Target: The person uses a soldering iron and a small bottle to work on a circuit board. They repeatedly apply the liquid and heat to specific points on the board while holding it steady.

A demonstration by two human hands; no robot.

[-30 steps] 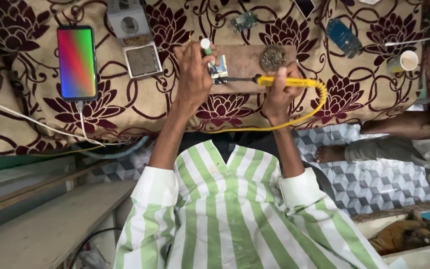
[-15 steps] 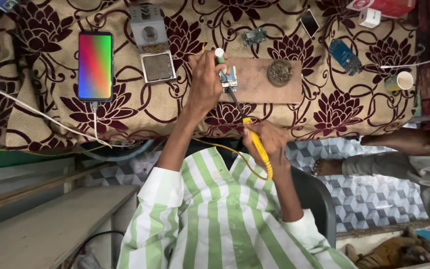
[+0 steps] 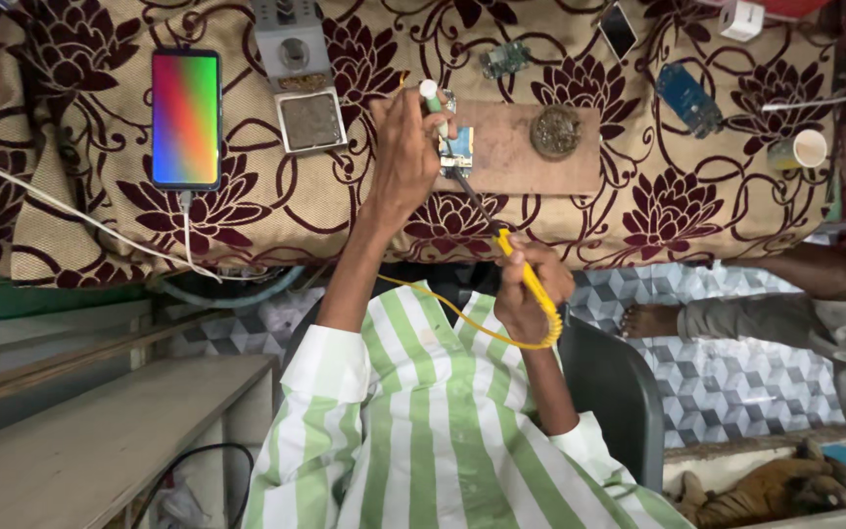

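Observation:
My left hand (image 3: 405, 147) rests on a flower-patterned cloth (image 3: 697, 211) covering the table and is shut on a small white tube with a green tip (image 3: 430, 96). It holds the tube over a small circuit board (image 3: 458, 153) lying on a wooden board (image 3: 516, 167). My right hand (image 3: 531, 292), back near the table's front edge, grips a yellow-handled soldering iron (image 3: 526, 274). The iron's dark shaft slants up toward the circuit board, and its yellow cord loops past my striped sleeve.
A phone (image 3: 186, 118) with a rainbow screen lies left, cabled. A square metal tray (image 3: 310, 120), a round wire pad (image 3: 555, 131), loose boards (image 3: 687, 98) and a cup (image 3: 803, 149) lie around. Another person's foot (image 3: 650, 318) and an animal (image 3: 766, 490) are right.
My right hand drew the soldering iron off the wooden board toward my body, and the iron swung from lying across the board to slanting up at it. My left hand stayed put.

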